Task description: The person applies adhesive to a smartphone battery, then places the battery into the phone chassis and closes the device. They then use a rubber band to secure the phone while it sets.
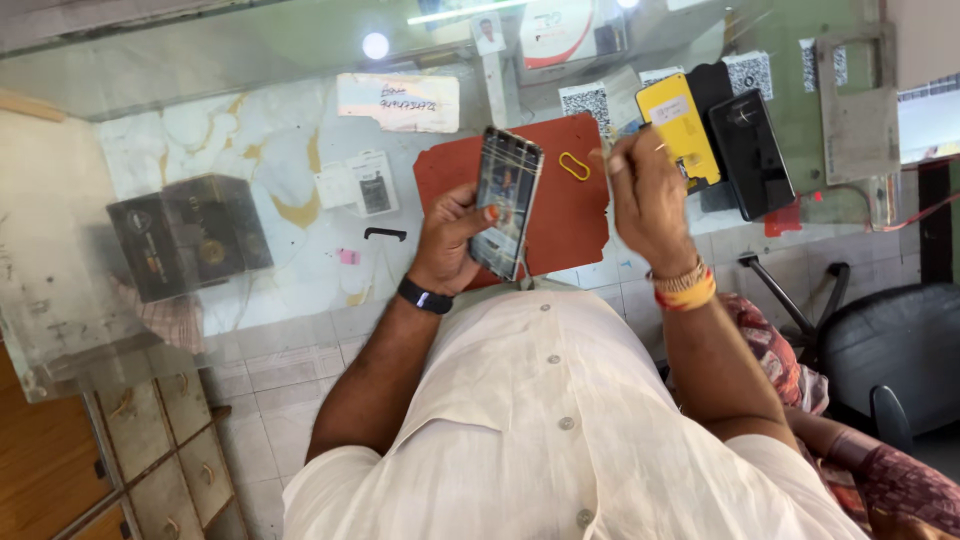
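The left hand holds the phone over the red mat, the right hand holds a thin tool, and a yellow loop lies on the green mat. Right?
Not quite. In the head view the yellow loop lies on the red mat, not a green one. The left hand does hold the phone, and the right hand a thin tool.

My left hand point(452, 238) is up in front of my chest with the fingers curled tight and the thumb pressed flat on top, wrapped around something I hold. My right hand point(648, 195) is up too, just beside it but not touching, with the fingers bunched together in a pinch and the back of the hand facing me. Both my arms are bare and bent at the elbow, and they come up from my sides with a band on each wrist.
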Action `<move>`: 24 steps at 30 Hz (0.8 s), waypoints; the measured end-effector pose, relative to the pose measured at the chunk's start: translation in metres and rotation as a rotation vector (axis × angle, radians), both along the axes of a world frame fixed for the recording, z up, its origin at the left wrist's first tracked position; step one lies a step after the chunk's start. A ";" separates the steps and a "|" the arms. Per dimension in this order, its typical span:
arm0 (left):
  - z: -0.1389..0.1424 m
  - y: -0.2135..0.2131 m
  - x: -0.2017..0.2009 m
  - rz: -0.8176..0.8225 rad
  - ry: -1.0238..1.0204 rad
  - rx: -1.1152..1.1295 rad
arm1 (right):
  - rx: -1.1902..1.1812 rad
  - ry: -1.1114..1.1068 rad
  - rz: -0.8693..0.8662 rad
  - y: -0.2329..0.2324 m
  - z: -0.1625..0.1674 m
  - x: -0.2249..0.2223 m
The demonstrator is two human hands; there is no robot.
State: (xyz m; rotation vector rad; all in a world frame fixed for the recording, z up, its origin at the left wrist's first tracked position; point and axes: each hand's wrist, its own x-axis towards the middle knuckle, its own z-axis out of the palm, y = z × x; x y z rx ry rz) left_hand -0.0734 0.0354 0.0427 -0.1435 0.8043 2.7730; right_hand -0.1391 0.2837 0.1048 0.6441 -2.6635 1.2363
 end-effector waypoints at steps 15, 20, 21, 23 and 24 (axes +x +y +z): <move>-0.006 0.019 -0.002 -0.185 0.088 0.064 | -0.592 -0.610 0.150 -0.027 -0.006 0.042; 0.009 -0.011 -0.005 -0.197 0.122 0.112 | -1.128 -0.540 0.488 0.003 0.008 0.051; 0.012 -0.020 -0.005 -0.184 0.123 0.102 | -1.312 -0.597 0.583 0.015 0.016 0.047; 0.018 -0.034 -0.006 -0.158 0.131 0.078 | -1.556 -0.605 0.542 0.048 0.037 0.041; 0.020 -0.035 -0.004 -0.158 0.137 0.079 | -1.587 -0.581 0.402 0.051 0.039 0.041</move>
